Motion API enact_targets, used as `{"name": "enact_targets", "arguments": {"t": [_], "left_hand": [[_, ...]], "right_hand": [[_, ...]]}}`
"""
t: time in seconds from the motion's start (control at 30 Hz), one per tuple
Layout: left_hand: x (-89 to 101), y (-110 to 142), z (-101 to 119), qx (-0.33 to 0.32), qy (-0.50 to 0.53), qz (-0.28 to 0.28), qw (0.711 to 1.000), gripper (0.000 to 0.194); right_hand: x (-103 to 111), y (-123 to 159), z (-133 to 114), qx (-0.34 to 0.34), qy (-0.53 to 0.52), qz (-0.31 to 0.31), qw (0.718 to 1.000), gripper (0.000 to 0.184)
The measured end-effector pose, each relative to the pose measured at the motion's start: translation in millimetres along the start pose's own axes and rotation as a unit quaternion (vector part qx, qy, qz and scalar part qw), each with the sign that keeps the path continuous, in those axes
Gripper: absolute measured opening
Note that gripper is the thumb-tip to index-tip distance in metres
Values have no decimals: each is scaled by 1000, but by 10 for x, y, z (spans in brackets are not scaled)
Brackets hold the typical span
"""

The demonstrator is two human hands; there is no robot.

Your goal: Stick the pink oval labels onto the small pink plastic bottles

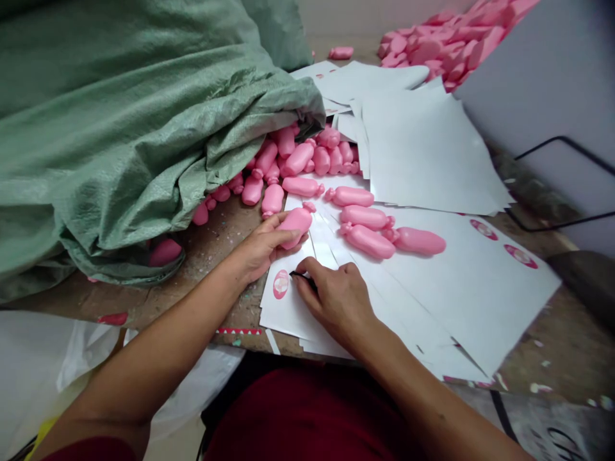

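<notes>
My left hand (271, 246) is closed around a pink bottle-shaped piece (296, 227) with a small knob at its upper end. Just to the right, my right hand (334, 294) pinches a thin black pointed tool (303, 280), mostly covered by the fingers. Its tip is beside an oval pink-and-white sticker (280, 284) on a white sheet (283, 314). Several more pink pieces, one of them a long piece (420, 241), lie on the papers beyond my right hand. A heap of the same pieces (321, 159) spills from a green woven sack (158, 128).
A stack of white sheets (427, 147) lies at the back right. Behind it rises a large pile of pink pieces (451, 41). At the far right are a pale panel (548, 83) and a thin black frame (562, 229). The worn brown tabletop (202, 275) has its front edge near my body.
</notes>
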State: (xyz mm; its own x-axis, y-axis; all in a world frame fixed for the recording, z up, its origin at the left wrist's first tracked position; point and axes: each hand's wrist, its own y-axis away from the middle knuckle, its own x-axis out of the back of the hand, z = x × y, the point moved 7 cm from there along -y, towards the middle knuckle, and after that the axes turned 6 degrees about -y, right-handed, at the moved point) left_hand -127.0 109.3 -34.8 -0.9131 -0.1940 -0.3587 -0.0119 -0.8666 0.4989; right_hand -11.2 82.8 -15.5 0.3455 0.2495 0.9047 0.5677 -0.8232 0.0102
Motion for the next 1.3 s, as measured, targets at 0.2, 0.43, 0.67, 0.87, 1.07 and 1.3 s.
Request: {"name": "enact_targets", "arguments": {"t": [0.2,0.43,0.67,0.87,1.07,1.3], "left_hand": [[24,-40,-28,5,31,-4,1000,29],[16,-64,-32,-8,35,-6,999,24],[21,-43,-32,4,40,15,999,24],[26,-34,-32,-2,36,23,999,29],[21,-19,-38,-7,21,13,1000,26],[28,-10,4,-23,-14,49,998,27]], "right_hand": [[53,21,-35,29,28,39,998,17],[38,4,-15,10,17,30,999,21],[42,-20,62,-6,-45,0,999,20],[50,-5,42,14,14,28,999,19],[31,-97,32,-22,-9,13,1000,23],[291,108,93,-90,-438,-19,894,36]]}}
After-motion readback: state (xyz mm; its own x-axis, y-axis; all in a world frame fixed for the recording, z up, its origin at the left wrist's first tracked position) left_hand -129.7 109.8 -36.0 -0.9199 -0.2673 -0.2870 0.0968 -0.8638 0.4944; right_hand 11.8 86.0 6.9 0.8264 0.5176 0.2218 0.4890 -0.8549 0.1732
